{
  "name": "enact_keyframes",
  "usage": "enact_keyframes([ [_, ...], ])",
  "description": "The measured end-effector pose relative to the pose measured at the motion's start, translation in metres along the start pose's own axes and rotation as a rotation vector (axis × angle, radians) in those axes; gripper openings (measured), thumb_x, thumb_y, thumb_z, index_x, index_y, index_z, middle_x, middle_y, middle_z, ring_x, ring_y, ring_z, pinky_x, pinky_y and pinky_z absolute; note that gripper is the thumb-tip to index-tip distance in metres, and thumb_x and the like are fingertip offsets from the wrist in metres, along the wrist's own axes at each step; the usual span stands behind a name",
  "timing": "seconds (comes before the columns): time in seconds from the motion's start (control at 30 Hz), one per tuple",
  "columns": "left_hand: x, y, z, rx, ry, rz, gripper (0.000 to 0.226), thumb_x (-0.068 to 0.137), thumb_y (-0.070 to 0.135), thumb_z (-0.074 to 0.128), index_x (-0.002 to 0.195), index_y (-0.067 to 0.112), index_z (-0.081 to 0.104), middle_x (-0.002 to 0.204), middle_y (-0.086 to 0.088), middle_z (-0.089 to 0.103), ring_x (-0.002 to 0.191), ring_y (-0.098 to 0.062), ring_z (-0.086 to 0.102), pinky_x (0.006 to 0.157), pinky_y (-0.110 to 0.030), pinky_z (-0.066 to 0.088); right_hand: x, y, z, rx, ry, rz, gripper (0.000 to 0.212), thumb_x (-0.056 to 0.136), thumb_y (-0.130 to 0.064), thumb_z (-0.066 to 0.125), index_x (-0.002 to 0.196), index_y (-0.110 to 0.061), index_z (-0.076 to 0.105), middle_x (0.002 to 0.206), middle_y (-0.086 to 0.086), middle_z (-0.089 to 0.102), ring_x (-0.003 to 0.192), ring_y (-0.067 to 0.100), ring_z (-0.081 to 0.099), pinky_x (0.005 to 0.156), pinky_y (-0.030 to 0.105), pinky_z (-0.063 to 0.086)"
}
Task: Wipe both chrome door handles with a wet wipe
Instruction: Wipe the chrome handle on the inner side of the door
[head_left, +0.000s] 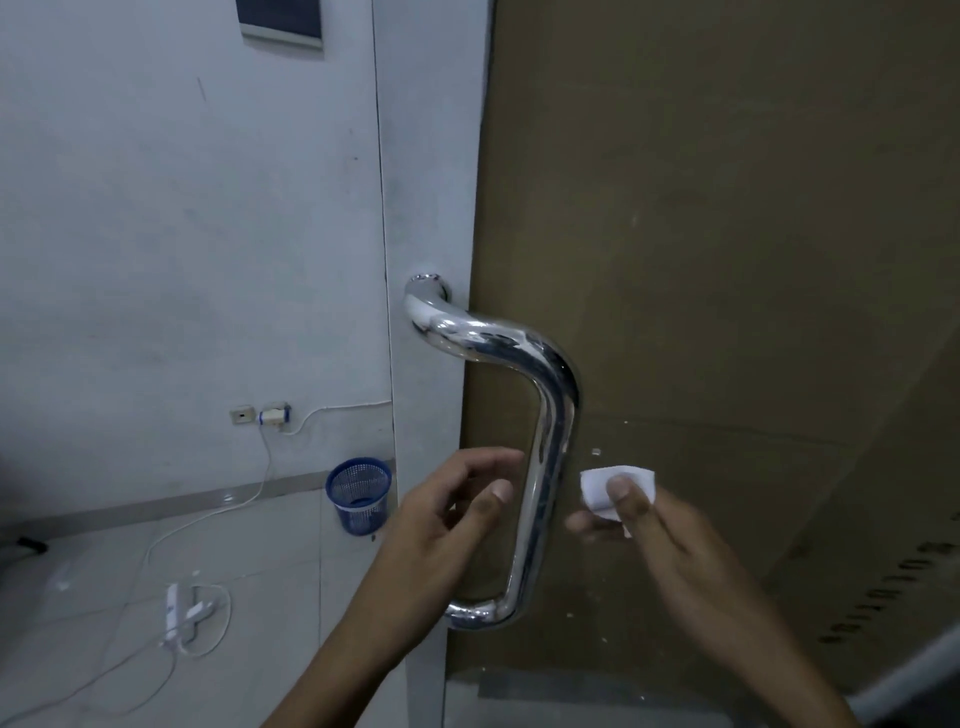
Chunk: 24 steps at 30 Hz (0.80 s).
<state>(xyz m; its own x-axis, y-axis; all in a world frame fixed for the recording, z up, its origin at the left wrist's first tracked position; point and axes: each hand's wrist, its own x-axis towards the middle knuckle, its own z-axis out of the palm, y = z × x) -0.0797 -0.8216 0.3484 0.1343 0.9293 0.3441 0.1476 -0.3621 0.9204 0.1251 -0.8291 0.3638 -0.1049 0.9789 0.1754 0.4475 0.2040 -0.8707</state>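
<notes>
The right hand (654, 525) pinches a folded wet wipe (615, 488) just right of the chrome door handle (545, 467), not touching it. The left hand (447, 514) hovers at the bar's left, fingers loosely curled, holding nothing. Only 1 handle shows. A good wipe would likely wrap the bar and travel bend to bend.

Over at nine o'clock, a blue mesh plastic wastebasket (358, 493) stands on the pale tiled floor (270, 561) against the grey wall (182, 234). At eight o'clock a white power strip (179, 613) lies on the tiles, its white cable (260, 483) climbing to a wall socket (274, 414). Brown cardboard sheeting (727, 234) fills three o'clock.
</notes>
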Motion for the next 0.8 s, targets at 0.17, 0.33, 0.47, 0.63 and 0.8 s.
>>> enact_keyframes([
  [0.17,-0.009,0.003,0.013,0.022,-0.127,0.055,0.028,0.086,0.045,0.061,0.113,0.038,0.065,0.108,0.014,0.065,0.103,-0.01,0.065,0.082,-0.018,0.052,-0.004,-0.007,0.008,0.347,-0.313,0.065,0.041,0.092,-0.057,0.045,0.103,-0.031,0.074,0.098,0.004,0.077,0.091,0.022,0.074,0.081,0.022,0.055],
  [0.33,-0.009,0.003,0.009,-0.01,0.0,0.123,0.01,0.083,0.02,0.068,0.092,0.025,0.07,0.104,0.01,0.065,0.106,-0.015,0.063,0.077,-0.022,0.054,-0.001,-0.013,0.019,0.386,-0.399,0.068,0.044,0.087,-0.063,0.051,0.11,-0.032,0.072,0.105,0.005,0.075,0.095,0.027,0.073,0.093,0.034,0.055],
  [0.47,-0.007,0.006,0.001,-0.017,0.048,0.094,0.015,0.08,0.04,0.066,0.088,0.027,0.068,0.098,0.007,0.067,0.097,-0.021,0.065,0.078,-0.034,0.057,0.0,-0.023,0.023,0.264,-0.363,-0.039,0.053,0.078,-0.078,0.051,0.106,-0.036,0.067,0.101,-0.005,0.075,0.094,0.012,0.071,0.085,0.027,0.055],
  [0.63,-0.002,0.012,-0.002,-0.015,0.072,0.064,0.005,0.085,0.033,0.069,0.086,0.029,0.067,0.085,0.003,0.07,0.084,-0.019,0.069,0.075,-0.041,0.058,-0.003,-0.026,0.028,-0.06,-0.126,-0.17,0.045,0.076,-0.065,0.064,0.1,-0.028,0.052,0.084,-0.004,0.073,0.078,0.023,0.069,0.072,0.05,0.055],
  [0.8,0.001,0.017,-0.003,-0.088,0.099,0.035,0.027,0.076,0.047,0.064,0.088,0.024,0.069,0.083,0.004,0.071,0.079,-0.012,0.069,0.068,-0.019,0.054,0.0,-0.026,0.03,-0.228,0.13,-0.294,0.034,0.082,-0.06,0.052,0.102,-0.033,0.054,0.085,-0.018,0.069,0.074,0.001,0.066,0.06,0.029,0.053],
])
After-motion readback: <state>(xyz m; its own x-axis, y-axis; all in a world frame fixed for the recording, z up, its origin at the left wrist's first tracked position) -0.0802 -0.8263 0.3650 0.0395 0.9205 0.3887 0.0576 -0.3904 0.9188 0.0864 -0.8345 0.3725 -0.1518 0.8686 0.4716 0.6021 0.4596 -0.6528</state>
